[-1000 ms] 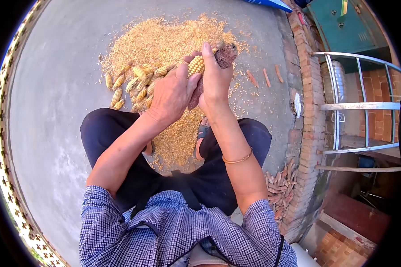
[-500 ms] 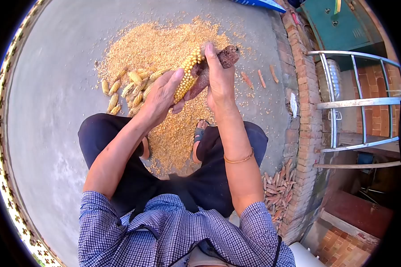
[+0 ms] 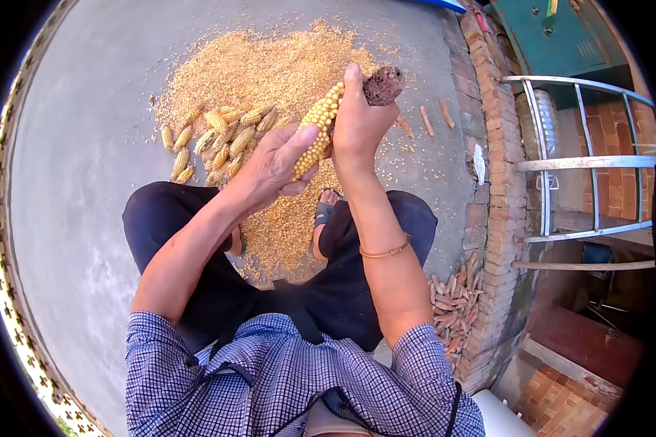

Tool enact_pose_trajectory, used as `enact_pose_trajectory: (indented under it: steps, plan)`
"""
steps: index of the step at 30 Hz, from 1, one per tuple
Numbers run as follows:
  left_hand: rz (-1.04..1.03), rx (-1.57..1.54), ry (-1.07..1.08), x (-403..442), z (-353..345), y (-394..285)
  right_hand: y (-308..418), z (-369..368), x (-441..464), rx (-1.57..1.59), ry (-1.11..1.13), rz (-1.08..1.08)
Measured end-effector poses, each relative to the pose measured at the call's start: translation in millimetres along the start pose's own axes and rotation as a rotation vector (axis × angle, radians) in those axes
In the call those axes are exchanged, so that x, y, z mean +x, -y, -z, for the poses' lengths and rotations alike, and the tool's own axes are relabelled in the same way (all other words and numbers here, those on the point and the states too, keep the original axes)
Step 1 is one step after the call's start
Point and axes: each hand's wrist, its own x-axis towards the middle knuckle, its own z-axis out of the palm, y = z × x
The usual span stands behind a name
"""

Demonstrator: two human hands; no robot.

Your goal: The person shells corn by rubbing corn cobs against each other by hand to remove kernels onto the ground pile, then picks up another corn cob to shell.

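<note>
My left hand [image 3: 280,160] is wrapped round the lower part of an ear of corn [image 3: 317,131], which is tilted up to the right and still bears rows of yellow kernels. Closed round a thick, dark reddish bare corncob [image 3: 383,86] is my right hand [image 3: 361,124], thumb pointing up. The cob's rough end sticks out past the fingers; the rest is hidden by the hand. Ear and right hand press against each other above the floor. Beneath them spreads a wide pile of loose kernels [image 3: 248,76]. Several ears of corn [image 3: 240,140] lie left of my hands.
Bare reddish cobs [image 3: 455,302] are heaped at the right, beside a low brick edging [image 3: 506,182]. A few cob pieces [image 3: 445,113] lie on the grey floor [image 3: 87,146]. Beyond the bricks stand a metal frame [image 3: 587,164] and a green cabinet [image 3: 554,44]. My sandalled foot [image 3: 324,211] rests among kernels.
The right hand has turned and slid over the cob, hiding its lower part that showed before. The left hand has shifted slightly right and down with the ear of corn.
</note>
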Motion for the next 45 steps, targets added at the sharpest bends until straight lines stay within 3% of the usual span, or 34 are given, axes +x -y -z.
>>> enact_pose_trajectory:
  steps: [1, 5, 8, 11, 14, 15, 18, 22, 25, 28, 31, 34, 37, 40, 45]
  plan:
    - [0.014, -0.091, 0.062, -2.8, -2.5, 2.8, 1.9, -0.3, 0.3, 0.008, -0.007, 0.031]
    - [0.015, -0.168, 0.038, 0.5, 8.6, -2.6, 9.5, 12.4, 10.7, 0.278, 0.259, -0.225]
    - [0.017, -0.193, -0.017, -3.3, 8.1, -5.2, 13.3, 11.0, 9.5, 0.342, 0.265, -0.356]
    - [-0.091, -0.013, -0.110, 1.6, 14.8, 1.5, 13.9, 11.9, 5.9, 0.416, 0.426, -0.421]
    - [-0.467, 0.886, -0.435, 6.5, 20.0, 8.9, 18.5, 8.7, 1.1, 0.466, 0.463, -0.465]
    - [-0.388, 0.994, -0.476, 6.0, 19.0, 7.3, 14.8, 6.1, -0.8, 0.471, 0.453, -0.462]
    - [-0.552, 1.356, -0.584, 4.2, 13.2, 6.1, 11.9, 1.9, -10.2, 0.514, 0.359, -0.478]
    - [-0.304, 1.576, -0.483, 1.7, 4.1, -0.3, 6.9, -1.2, -9.9, 0.423, 0.236, -0.462]
    - [-0.321, 1.586, -0.415, -0.7, 3.6, -1.7, 4.5, -0.7, -7.0, 0.344, 0.204, -0.476]
    - [-0.463, 1.415, -0.451, -2.5, 8.3, 2.5, 5.3, -1.6, -6.0, 0.364, 0.217, -0.455]
    - [-0.356, 1.306, -0.398, -5.3, 16.3, -0.5, -1.2, -5.3, -6.7, 0.322, 0.222, -0.468]
    - [-0.384, 1.177, -0.393, -6.2, 21.2, -0.1, -12.6, -9.2, -8.2, 0.330, 0.232, -0.384]
    - [-0.409, 0.919, -0.343, -8.8, 24.5, 1.1, -11.2, -10.4, -7.2, 0.073, 0.210, -0.112]
    - [-0.058, 0.335, -0.281, -6.6, 18.7, -1.3, 6.2, 0.6, 1.0, 0.104, 0.369, -0.408]
    - [-0.010, -0.162, -0.233, -6.4, 11.9, -13.3, 6.8, 3.3, 0.7, 0.396, 0.491, -0.403]
